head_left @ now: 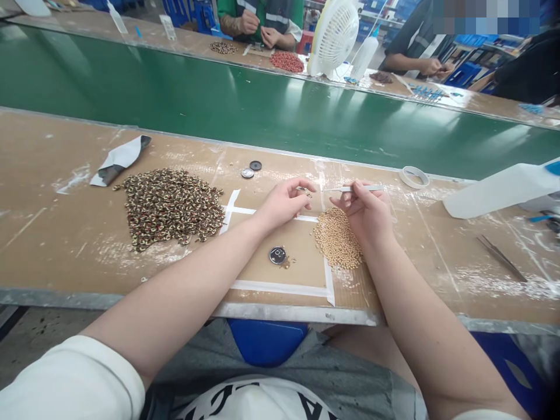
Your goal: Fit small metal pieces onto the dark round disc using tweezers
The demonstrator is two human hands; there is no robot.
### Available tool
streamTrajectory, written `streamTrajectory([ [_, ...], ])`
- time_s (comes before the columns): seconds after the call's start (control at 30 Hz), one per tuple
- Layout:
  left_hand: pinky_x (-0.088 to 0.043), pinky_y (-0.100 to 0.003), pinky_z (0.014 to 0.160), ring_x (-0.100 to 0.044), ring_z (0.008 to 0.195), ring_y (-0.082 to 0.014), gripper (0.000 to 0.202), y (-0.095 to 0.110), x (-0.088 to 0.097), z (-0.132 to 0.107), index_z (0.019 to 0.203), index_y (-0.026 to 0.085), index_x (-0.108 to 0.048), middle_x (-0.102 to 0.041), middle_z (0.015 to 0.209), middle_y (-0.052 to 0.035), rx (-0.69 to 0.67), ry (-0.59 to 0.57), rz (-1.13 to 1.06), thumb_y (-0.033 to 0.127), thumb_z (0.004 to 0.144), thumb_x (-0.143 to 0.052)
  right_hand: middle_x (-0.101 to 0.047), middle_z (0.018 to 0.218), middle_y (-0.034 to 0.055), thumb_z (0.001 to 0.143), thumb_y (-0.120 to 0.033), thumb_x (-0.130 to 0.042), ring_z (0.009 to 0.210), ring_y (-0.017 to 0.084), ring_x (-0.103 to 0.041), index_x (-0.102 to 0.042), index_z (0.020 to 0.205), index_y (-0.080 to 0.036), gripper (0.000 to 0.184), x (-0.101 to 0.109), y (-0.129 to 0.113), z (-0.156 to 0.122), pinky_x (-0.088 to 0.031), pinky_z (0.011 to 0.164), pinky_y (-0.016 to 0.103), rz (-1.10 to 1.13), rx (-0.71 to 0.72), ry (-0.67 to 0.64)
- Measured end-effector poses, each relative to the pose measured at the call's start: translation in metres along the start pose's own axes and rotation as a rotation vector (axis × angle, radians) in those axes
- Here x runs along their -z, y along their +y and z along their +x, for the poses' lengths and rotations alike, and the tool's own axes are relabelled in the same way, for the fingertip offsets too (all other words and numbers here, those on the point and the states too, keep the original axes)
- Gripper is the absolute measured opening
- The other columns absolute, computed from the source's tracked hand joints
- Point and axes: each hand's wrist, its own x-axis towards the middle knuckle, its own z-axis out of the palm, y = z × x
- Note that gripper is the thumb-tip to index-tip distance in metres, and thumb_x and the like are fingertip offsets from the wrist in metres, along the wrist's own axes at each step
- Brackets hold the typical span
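My left hand (pixel 284 201) is raised over the top of the taped rectangle, fingers curled and closed around a small piece (pixel 307 192), mostly hidden. My right hand (pixel 370 210) grips slim, pale tweezers (pixel 371 188), their fine tip pointing left toward my left fingers. Beneath my right hand is a heap of small round tan beads (pixel 336 239). To the left spreads a larger pile of small dark, cream and red pieces (pixel 172 207). A small round black disc with white marks (pixel 277 255) lies inside the tape, a few tiny bits beside it.
Two small round lids (pixel 251 169) lie behind the pile. A crumpled sheet (pixel 121 160) is at left. A tape roll (pixel 413 177), a white bottle (pixel 499 189) and other tweezers (pixel 501 256) lie right. Beyond the green belt (pixel 245 105), people work beside a fan (pixel 335 38).
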Motion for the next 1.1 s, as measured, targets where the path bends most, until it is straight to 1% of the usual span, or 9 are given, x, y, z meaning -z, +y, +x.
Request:
streamTrajectory([
  [0.13,-0.034,-0.022,0.046,-0.048,0.048,-0.0054,0.016,0.000,-0.001,0.001,0.099,0.018,-0.065,-0.070,0.080,-0.0015,-0.009,-0.002,-0.023,0.010,0.087,-0.057,-0.058,0.067,-0.0030,0.086,-0.040,-0.078,0.060,0.011,-0.057,-0.069,0.084,-0.025,0.018,0.001,0.000,0.002,-0.064,0.088,0.038,-0.019,-0.026,0.021],
  [0.2,-0.036,-0.022,0.047,-0.051,0.050,-0.0053,0.014,-0.001,-0.001,0.001,0.100,0.017,-0.065,-0.070,0.081,-0.0019,-0.012,-0.007,-0.021,0.012,0.087,-0.064,-0.056,0.067,-0.0030,0.084,-0.042,-0.077,0.061,0.011,-0.056,-0.068,0.084,-0.025,0.020,0.003,0.000,0.003,-0.064,0.086,0.036,-0.007,-0.035,0.030],
  [0.3,-0.040,-0.021,0.051,-0.054,0.052,-0.0050,0.016,-0.003,-0.002,0.001,0.100,0.016,-0.065,-0.069,0.079,-0.0010,-0.025,-0.014,-0.009,0.017,0.086,-0.073,-0.052,0.065,-0.0036,0.085,-0.046,-0.074,0.059,0.011,-0.053,-0.064,0.084,-0.026,0.023,0.007,0.000,0.006,-0.064,0.087,0.034,-0.026,-0.033,0.001],
  [0.37,-0.041,-0.021,0.052,-0.054,0.051,-0.0043,0.014,-0.004,-0.002,0.001,0.102,0.016,-0.065,-0.072,0.084,-0.0032,-0.028,-0.026,-0.018,0.019,0.090,-0.071,-0.049,0.064,-0.0039,0.086,-0.049,-0.072,0.056,0.011,-0.049,-0.060,0.082,-0.026,0.027,0.009,-0.001,0.007,-0.064,0.088,0.035,-0.056,-0.045,-0.030],
  [0.5,-0.038,-0.021,0.047,-0.056,0.050,-0.0041,0.017,-0.007,-0.001,0.002,0.112,0.015,-0.066,-0.078,0.105,-0.0108,-0.033,-0.069,-0.004,0.023,0.098,-0.060,-0.044,0.064,-0.0045,0.085,-0.054,-0.071,0.053,0.011,-0.041,-0.054,0.078,-0.026,0.034,0.010,-0.003,0.007,-0.064,0.091,0.037,-0.090,-0.070,-0.066],
  [0.6,-0.038,-0.022,0.047,-0.059,0.051,-0.0046,0.022,-0.009,0.000,0.003,0.116,0.015,-0.068,-0.077,0.114,-0.0128,-0.050,-0.093,0.030,0.023,0.100,-0.056,-0.043,0.065,-0.0049,0.083,-0.052,-0.073,0.054,0.010,-0.040,-0.055,0.079,-0.026,0.032,0.008,-0.005,0.006,-0.063,0.091,0.035,-0.038,-0.103,-0.057],
  [0.73,-0.041,-0.022,0.050,-0.058,0.053,-0.0044,0.021,-0.010,0.000,0.002,0.115,0.016,-0.068,-0.076,0.110,-0.0109,-0.054,-0.095,0.059,0.020,0.099,-0.054,-0.048,0.065,-0.0043,0.083,-0.045,-0.076,0.056,0.010,-0.046,-0.062,0.083,-0.025,0.024,0.006,-0.005,0.005,-0.064,0.088,0.034,0.023,-0.103,0.011],
  [0.9,-0.041,-0.024,0.056,-0.053,0.055,-0.0069,0.021,-0.007,-0.001,-0.004,0.120,0.022,-0.056,-0.071,0.098,-0.0043,-0.085,-0.139,0.157,0.020,0.101,-0.050,-0.054,0.065,-0.0030,0.080,-0.047,-0.082,0.057,0.011,-0.050,-0.067,0.082,-0.024,0.028,0.003,-0.005,0.004,-0.066,0.082,0.039,-0.086,-0.032,0.012],
  [1.1,-0.043,-0.030,0.080,-0.057,0.080,-0.0153,0.021,-0.005,0.000,-0.010,0.120,0.026,-0.048,-0.063,0.086,-0.0002,-0.178,-0.183,0.389,0.021,0.100,-0.049,-0.052,0.066,-0.0024,0.090,-0.058,-0.071,0.058,0.012,-0.052,-0.064,0.086,-0.024,0.035,0.003,0.001,0.005,-0.065,0.073,0.036,-0.267,0.045,0.005],
])
